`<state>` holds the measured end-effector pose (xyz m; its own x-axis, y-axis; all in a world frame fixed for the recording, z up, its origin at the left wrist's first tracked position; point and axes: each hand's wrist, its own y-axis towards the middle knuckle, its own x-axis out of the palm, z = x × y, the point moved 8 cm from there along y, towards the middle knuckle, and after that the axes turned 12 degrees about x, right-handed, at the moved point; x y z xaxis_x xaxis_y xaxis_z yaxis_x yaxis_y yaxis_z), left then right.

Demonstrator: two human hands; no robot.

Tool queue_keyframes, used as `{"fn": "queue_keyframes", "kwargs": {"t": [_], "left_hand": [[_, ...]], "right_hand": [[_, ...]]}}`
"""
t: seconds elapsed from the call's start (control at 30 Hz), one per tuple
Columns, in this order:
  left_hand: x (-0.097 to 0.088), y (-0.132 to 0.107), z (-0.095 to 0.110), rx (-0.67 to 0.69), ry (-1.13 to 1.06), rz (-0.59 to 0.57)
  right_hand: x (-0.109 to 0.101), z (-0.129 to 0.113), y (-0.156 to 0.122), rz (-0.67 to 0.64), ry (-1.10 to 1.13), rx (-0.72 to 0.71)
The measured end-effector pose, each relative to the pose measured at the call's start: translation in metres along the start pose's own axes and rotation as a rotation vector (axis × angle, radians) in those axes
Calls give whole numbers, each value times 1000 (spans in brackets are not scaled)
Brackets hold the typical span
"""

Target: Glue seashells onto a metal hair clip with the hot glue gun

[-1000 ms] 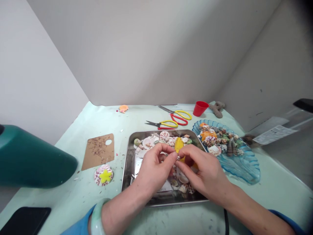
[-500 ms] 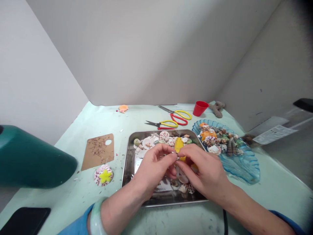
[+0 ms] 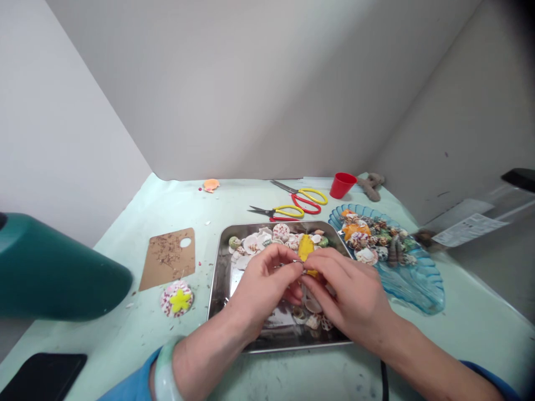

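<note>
Over a metal tray point(image 3: 251, 350) of seashells point(image 3: 281, 231), my two hands meet with fingertips together. My left hand point(image 3: 271, 281) is closed in a pinch on a small silvery piece point(image 3: 297, 262), mostly hidden by the fingers. From the other side my right hand point(image 3: 345, 284) pinches at the same spot; its fingers cover what they grip. Just behind the fingertips lies a yellow piece point(image 3: 306, 246) in the tray. Spotted shells point(image 3: 314, 321) lie below the right hand.
A blue shell-shaped dish point(image 3: 418, 292) of shells stands right, a red cup point(image 3: 343, 185) behind it. Two pairs of scissors point(image 3: 278, 211) lie beyond the tray. Leftward are a brown card point(image 3: 167, 259), a shell with a yellow flower point(image 3: 177, 299) and a large green object point(image 3: 54, 273).
My right hand's fingers have shifted slightly at the pinch, and less of the silvery piece shows. My left hand stays nearly still, as do the things on the table.
</note>
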<state>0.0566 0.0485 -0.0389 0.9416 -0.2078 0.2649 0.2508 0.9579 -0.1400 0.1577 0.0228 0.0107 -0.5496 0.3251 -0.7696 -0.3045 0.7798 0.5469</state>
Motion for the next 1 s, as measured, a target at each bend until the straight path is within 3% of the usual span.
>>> {"fn": "queue_keyframes", "kwargs": {"t": [1.0], "left_hand": [[0,1,-5,-5,-22,-1]], "right_hand": [[6,6,0,-52,64,61]]}}
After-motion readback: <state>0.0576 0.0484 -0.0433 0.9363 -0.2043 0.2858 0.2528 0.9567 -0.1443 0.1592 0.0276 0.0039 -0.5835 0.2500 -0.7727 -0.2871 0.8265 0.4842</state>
